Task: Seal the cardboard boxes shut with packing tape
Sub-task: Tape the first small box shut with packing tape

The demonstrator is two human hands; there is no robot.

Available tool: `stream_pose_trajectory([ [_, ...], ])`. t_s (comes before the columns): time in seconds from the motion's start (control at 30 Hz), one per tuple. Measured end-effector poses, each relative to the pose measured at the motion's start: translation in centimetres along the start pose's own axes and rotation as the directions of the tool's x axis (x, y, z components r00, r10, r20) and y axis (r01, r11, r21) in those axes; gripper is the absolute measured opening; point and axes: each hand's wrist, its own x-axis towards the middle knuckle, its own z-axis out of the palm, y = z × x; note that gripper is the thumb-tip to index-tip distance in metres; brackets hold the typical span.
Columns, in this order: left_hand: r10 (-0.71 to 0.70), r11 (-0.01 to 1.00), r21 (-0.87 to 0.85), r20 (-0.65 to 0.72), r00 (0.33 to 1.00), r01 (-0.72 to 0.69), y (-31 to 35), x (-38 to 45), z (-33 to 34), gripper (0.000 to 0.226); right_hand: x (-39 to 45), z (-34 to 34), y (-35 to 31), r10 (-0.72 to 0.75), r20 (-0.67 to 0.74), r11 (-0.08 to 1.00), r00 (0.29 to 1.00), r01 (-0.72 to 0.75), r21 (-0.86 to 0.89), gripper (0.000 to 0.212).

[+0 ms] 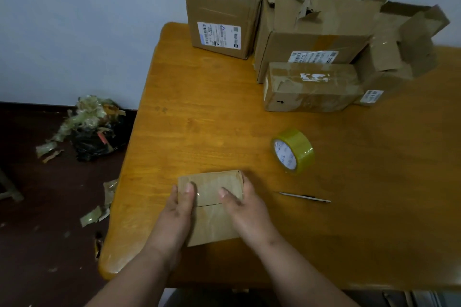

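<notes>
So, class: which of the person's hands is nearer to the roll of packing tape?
Right. The right hand grips the small box just below-left of the tape roll; the left hand grips the box's far side.

— Where's the tape roll?
— On the bench, right of the small box; the blade lies before it.
— Other boxes?
— Behind, at the bench's far edge.
</notes>
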Motion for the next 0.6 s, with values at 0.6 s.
stream_pose_trajectory([
  [0.6,0.209,0.970,0.152,-0.116,0.971,-0.190,1.6,-2.2,3.9,0.066,-0.4,-6.0,1.5,0.049,-0.048,0.999,0.998,-0.048,0.013,0.061],
])
